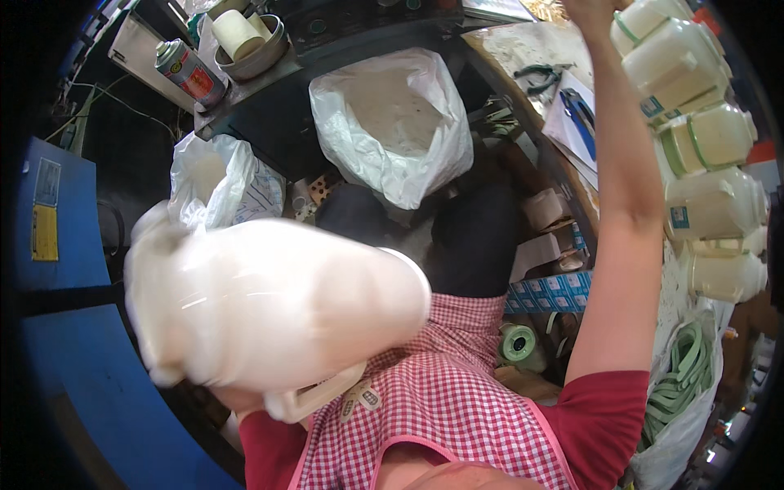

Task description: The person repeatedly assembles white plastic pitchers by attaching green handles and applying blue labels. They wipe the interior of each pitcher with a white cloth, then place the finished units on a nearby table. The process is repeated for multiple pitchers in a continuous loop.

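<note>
A large white plastic jug with a side handle lies tilted across the lower left, blurred by motion. Behind it comes my left forearm; the hand supports the jug and is mostly hidden by it, with its fingers smeared. My right arm stretches up along the right side, over the workbench. Only part of my right hand shows at the top edge, its fingers out of the picture. It is nearest to some straw-coloured scraps and a stack of cream jugs with green bands.
An open white plastic bag stands ahead, a second bag to its left. Pliers and a blue cutter lie on the bench. A spray can stands far left. Green strips fill a bag at right.
</note>
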Tool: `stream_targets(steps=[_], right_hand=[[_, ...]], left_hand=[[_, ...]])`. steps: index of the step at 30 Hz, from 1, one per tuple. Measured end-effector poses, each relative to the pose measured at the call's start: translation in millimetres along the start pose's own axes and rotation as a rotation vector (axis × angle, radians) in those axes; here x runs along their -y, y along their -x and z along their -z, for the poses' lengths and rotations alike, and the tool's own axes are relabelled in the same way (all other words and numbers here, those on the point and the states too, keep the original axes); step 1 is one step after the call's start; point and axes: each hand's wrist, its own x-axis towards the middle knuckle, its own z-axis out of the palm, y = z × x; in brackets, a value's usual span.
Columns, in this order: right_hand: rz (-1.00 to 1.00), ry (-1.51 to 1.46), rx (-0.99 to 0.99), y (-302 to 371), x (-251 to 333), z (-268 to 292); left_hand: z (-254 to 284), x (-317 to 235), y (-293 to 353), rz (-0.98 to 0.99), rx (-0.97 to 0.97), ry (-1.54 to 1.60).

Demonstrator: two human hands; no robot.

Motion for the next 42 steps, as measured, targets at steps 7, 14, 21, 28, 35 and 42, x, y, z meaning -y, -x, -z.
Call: stream_targets(steps=[7, 14, 21, 28, 35, 42], right_hand=[[0.428, 0.197, 1.314, 300, 25, -231], [-0.093, 0.295, 1.015, 383, 3, -268], [-0.050, 0.029, 0.995, 310, 35, -168], [-0.809, -1.123, 1.113, 222, 214, 70], [0.101, -0.806, 0.922, 283, 247, 148], [0.358, -0.544, 0.766, 279, 263, 149]], left_hand=[[107, -27, 19, 0.089, -0.428, -0.884], [131, 31, 40, 0.193, -0.331, -1.042], [102, 47, 21, 0.173, -0.114, -1.084], [37, 62, 17, -0.136, 0.268, -1.224], [-8, 69, 39, -0.078, 0.485, -1.132], [-18, 70, 45, -0.190, 0.449, -1.195]])
